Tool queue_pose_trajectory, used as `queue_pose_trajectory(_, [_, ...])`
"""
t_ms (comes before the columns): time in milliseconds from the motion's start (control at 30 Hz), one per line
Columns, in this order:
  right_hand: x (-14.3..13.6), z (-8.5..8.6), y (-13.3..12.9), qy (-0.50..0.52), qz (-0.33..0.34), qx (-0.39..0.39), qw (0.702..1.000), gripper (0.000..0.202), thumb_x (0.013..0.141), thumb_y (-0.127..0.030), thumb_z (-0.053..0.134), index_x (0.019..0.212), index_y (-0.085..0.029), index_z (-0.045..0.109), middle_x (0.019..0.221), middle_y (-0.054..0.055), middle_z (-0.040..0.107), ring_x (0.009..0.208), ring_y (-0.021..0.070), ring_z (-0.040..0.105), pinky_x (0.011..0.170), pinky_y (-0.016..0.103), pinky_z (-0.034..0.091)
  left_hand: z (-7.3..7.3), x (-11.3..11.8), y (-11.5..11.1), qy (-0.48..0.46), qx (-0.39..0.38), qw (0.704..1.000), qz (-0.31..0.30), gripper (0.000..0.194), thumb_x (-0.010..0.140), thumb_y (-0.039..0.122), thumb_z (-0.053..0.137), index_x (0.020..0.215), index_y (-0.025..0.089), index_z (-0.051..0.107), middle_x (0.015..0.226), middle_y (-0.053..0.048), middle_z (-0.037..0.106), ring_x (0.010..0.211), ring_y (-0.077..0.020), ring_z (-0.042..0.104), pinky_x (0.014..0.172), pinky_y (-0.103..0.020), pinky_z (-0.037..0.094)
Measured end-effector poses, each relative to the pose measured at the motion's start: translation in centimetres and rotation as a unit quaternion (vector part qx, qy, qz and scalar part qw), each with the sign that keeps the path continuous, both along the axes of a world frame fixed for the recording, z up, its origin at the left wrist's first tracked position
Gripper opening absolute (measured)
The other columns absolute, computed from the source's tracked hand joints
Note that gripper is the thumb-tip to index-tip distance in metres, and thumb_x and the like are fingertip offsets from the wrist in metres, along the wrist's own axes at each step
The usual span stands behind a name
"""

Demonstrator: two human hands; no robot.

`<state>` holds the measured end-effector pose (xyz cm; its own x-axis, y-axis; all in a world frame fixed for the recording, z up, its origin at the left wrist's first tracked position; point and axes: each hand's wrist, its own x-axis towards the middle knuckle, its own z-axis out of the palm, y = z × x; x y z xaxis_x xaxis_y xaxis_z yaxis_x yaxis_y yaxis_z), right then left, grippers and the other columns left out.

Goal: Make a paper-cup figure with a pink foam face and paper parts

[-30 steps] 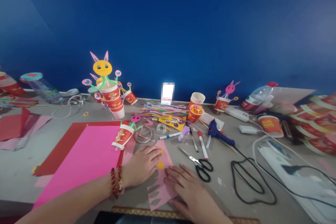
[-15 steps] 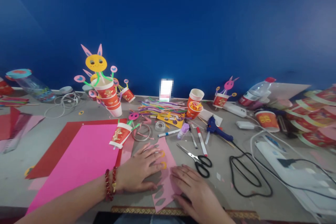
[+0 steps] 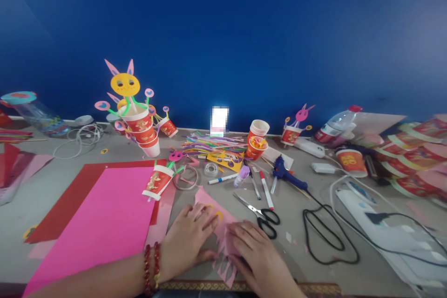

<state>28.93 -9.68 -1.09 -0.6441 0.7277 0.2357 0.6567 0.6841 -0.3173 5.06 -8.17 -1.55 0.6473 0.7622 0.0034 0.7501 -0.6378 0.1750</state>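
Observation:
Between my two hands lies a strip of pink paper (image 3: 223, 219) with several cut-out holes; its lower end is rumpled near the front edge. My left hand (image 3: 190, 237) rests on the strip's left side, fingers spread and slightly bent, beside small yellow cut-out pieces (image 3: 218, 215). On the right side, my right hand (image 3: 256, 249) holds the paper with its fingers together and the thumb lower down. Black-handled scissors (image 3: 261, 214) lie just beyond my right hand. Left of my left hand are a bright pink sheet (image 3: 104, 223) and a red sheet (image 3: 70, 205).
A decorated paper cup (image 3: 159, 181) leans on the sheets. Behind are a tape roll (image 3: 211, 169), a glue stick (image 3: 241, 176), markers (image 3: 266, 191), pipe cleaners (image 3: 213, 143) and stacked cup figures (image 3: 139, 125). A blue glue gun (image 3: 288, 174) and its black cord lie right, near a power strip (image 3: 384, 237).
The pink strip has turned, its far end shifting left and its near end right, and its lower part has become rumpled. My left hand's fingers have bent more.

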Motion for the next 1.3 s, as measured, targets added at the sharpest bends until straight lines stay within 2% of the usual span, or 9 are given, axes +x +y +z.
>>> queue_pose_trajectory(200, [-0.3, -0.6, 2.2, -0.020, -0.032, 0.042, 0.998, 0.032, 0.091, -0.023, 0.059, 0.122, -0.017, 0.063, 0.127, 0.010, 0.067, 0.117, 0.0286, 0.060, 0.100, 0.047, 0.049, 0.6, -0.2, -0.8, 0.020, -0.017, 0.999, 0.030, 0.085, 0.083, 0.075, 0.037, 0.145, 0.018, 0.038, 0.132, -0.016, 0.054, 0.115, -0.0344, 0.046, 0.094, -0.051, 0.039])
queue_pose_trajectory(367, [-0.5, -0.4, 3.1, -0.038, -0.041, 0.042, 0.998, 0.028, 0.092, -0.021, 0.055, 0.119, -0.017, 0.065, 0.125, 0.010, 0.068, 0.113, 0.0282, 0.062, 0.095, 0.046, 0.051, 0.7, -1.4, -0.8, -0.001, -0.010, 1.000, 0.013, 0.075, 0.087, 0.071, 0.036, 0.144, 0.024, 0.040, 0.141, -0.014, 0.048, 0.119, -0.0330, 0.046, 0.098, -0.049, 0.039])
queue_pose_trajectory(500, [-0.6, -0.4, 3.3, -0.056, -0.040, 0.050, 0.996, 0.023, 0.092, -0.021, 0.055, 0.111, -0.018, 0.068, 0.119, 0.010, 0.071, 0.111, 0.0282, 0.063, 0.095, 0.044, 0.052, 0.8, -2.1, -0.9, -0.006, -0.002, 1.000, 0.003, 0.074, 0.088, 0.069, 0.037, 0.144, 0.021, 0.040, 0.139, -0.014, 0.050, 0.123, -0.0331, 0.045, 0.103, -0.049, 0.036])
queue_pose_trajectory(667, [-2.0, 0.8, 4.5, -0.083, -0.038, 0.032, 0.995, 0.024, 0.094, -0.015, 0.050, 0.111, -0.018, 0.066, 0.117, 0.009, 0.070, 0.105, 0.0249, 0.066, 0.091, 0.037, 0.054, 0.6, -2.6, -0.6, -0.029, -0.018, 0.999, 0.001, 0.074, 0.086, 0.069, 0.043, 0.138, 0.017, 0.047, 0.139, -0.014, 0.051, 0.124, -0.0310, 0.045, 0.106, -0.046, 0.037])
queue_pose_trajectory(767, [-4.0, 2.2, 6.2, -0.143, -0.072, 0.010, 0.987, 0.027, 0.094, -0.014, 0.049, 0.118, -0.018, 0.062, 0.121, 0.011, 0.067, 0.093, 0.0216, 0.071, 0.081, 0.031, 0.057, 0.3, -2.9, -0.3, -0.023, -0.026, 0.999, -0.003, 0.074, 0.085, 0.069, 0.046, 0.138, 0.018, 0.047, 0.142, -0.012, 0.050, 0.126, -0.0314, 0.044, 0.107, -0.047, 0.036])
queue_pose_trajectory(833, [-5.5, 2.9, 7.7, -0.224, -0.121, 0.016, 0.967, 0.034, 0.093, -0.009, 0.048, 0.124, -0.018, 0.057, 0.123, 0.014, 0.065, 0.081, 0.0212, 0.073, 0.068, 0.029, 0.058, 0.2, -3.0, -0.2, -0.017, -0.028, 0.999, -0.004, 0.072, 0.085, 0.066, 0.050, 0.140, 0.019, 0.046, 0.143, -0.013, 0.049, 0.127, -0.0313, 0.044, 0.107, -0.047, 0.037])
queue_pose_trajectory(933, [-7.4, 3.1, 9.7, -0.249, -0.147, 0.020, 0.957, 0.038, 0.087, 0.002, 0.046, 0.119, -0.013, 0.059, 0.113, 0.018, 0.068, 0.073, 0.0240, 0.074, 0.058, 0.031, 0.056, 0.3, -3.1, -0.2, -0.025, -0.025, 0.999, -0.003, 0.069, 0.085, 0.061, 0.056, 0.139, 0.020, 0.046, 0.146, -0.013, 0.045, 0.127, -0.0310, 0.044, 0.106, -0.047, 0.038])
queue_pose_trajectory(1100, [-8.9, 2.6, 11.5, -0.248, -0.130, 0.028, 0.960, 0.028, 0.085, 0.004, 0.047, 0.100, -0.012, 0.065, 0.093, 0.014, 0.071, 0.074, 0.0273, 0.073, 0.058, 0.032, 0.054, 0.2, -3.5, -0.4, -0.036, -0.004, 0.999, -0.005, 0.068, 0.086, 0.061, 0.053, 0.137, 0.018, 0.048, 0.143, -0.016, 0.048, 0.127, -0.0329, 0.045, 0.105, -0.050, 0.040])
queue_pose_trajectory(1300, [-9.8, 4.4, 11.1, -0.219, -0.079, 0.049, 0.971, 0.025, 0.091, -0.005, 0.045, 0.106, -0.015, 0.062, 0.091, 0.012, 0.071, 0.077, 0.0244, 0.070, 0.060, 0.027, 0.047, -0.5, -3.8, -0.2, -0.051, -0.002, 0.999, -0.012, 0.071, 0.085, 0.061, 0.056, 0.140, 0.017, 0.043, 0.143, -0.014, 0.049, 0.128, -0.0308, 0.046, 0.108, -0.046, 0.040])
